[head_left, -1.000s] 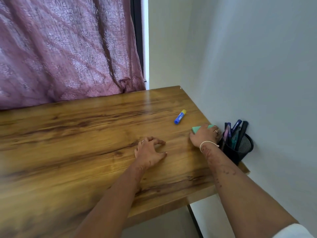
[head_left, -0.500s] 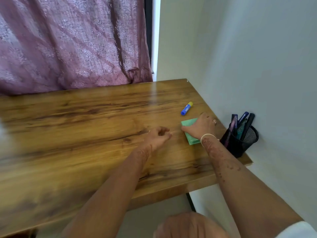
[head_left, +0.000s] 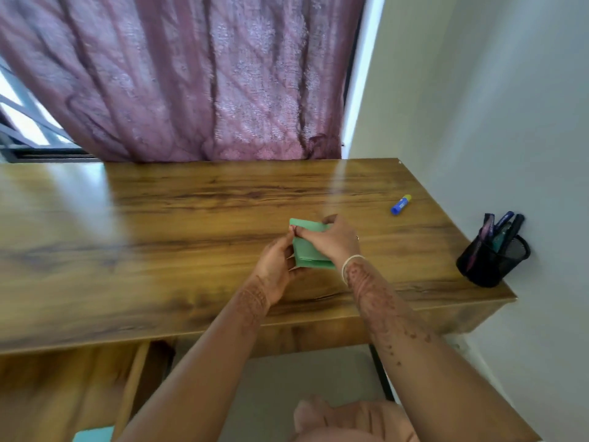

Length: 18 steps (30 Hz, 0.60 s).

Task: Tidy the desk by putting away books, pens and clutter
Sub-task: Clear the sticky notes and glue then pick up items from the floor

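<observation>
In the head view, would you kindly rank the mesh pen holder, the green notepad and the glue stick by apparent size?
1. Mesh pen holder
2. Green notepad, partly covered by the hands, so nearly tied
3. Glue stick, farthest away

The single head-worn view looks forward and steeply down from above the near edge of the brown wood-grain desk [head_left: 191, 224], close to it. It faces the mauve patterned curtain [head_left: 197, 74] behind the desk; the white wall runs along the desk's right side. No second view overlaps it.
</observation>
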Available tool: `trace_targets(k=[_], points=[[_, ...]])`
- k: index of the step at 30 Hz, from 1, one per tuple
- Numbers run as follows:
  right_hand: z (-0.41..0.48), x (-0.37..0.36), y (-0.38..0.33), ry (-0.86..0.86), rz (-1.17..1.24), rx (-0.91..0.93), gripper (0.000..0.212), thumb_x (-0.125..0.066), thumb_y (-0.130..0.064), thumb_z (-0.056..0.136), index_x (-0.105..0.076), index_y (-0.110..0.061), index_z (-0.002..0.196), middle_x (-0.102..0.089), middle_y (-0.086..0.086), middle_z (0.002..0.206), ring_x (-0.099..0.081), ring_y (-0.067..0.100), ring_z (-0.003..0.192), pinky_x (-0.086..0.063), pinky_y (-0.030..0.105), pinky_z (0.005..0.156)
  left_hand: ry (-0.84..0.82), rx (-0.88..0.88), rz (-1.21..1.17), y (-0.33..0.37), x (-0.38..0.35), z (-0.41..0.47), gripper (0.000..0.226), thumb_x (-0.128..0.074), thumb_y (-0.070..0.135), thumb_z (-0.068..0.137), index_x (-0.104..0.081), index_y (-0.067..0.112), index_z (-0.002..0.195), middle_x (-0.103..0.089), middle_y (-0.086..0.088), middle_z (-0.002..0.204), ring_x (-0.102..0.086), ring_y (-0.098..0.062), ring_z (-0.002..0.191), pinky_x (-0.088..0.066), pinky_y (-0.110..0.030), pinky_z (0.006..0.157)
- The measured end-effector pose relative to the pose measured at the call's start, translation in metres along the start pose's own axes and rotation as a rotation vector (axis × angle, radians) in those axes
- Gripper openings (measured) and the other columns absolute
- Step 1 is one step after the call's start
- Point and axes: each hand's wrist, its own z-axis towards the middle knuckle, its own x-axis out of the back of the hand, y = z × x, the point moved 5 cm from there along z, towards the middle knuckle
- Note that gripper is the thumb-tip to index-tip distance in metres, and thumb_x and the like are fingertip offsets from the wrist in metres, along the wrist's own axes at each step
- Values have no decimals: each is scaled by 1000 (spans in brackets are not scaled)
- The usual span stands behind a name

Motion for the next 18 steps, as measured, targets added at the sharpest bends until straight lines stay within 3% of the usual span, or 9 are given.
trace_targets(k=[5, 8, 12, 16, 18], points=[[-58, -56, -25, -9, 169, 38, 42, -76, -45, 75, -65, -20, 107, -64, 0, 111, -63, 20, 96, -53, 31, 82, 67, -12, 55, 15, 77, -53, 32, -61, 22, 93, -60, 4, 120, -69, -17, 113, -65, -31, 107, -50, -48, 97], [-96, -88, -38, -49, 235, 61, 14, -64, -26, 88, -67, -25, 102, -64, -1, 110, -59, 13, 82, -52, 29, 71, 114, -11, 81, 23, 126, -88, 30, -59, 18, 94, -60, 7, 121, -69, -17, 114, -66, -30, 105, -53, -47, 94], [-154, -135, -53, -96, 302, 94, 21, -56, -11, 90, -68, -26, 99, -66, -3, 100, -60, 9, 76, -48, 19, 58, 208, -33, 89, 27, 197, -135, 31, -57, 20, 96, -56, 9, 125, -69, -14, 112, -67, -28, 100, -57, -40, 82], [-216, -187, -55, -95, 383, 110, 24, -58, -4, 85, -69, -23, 96, -69, -2, 98, -64, 12, 85, -52, 23, 70, 335, 0, 74, 17, 256, -181, 8, -44, 28, 102, -49, 24, 106, -62, -2, 96, -60, -17, 82, -52, -38, 78], [-242, -211, -52, -108, 376, 113, 22, -61, -3, 84, -70, -21, 95, -69, -2, 95, -64, 11, 84, -53, 24, 74, 391, 8, 115, 8, 283, -198, 16, -40, 29, 103, -49, 22, 115, -61, -1, 98, -59, -16, 83, -51, -35, 74]])
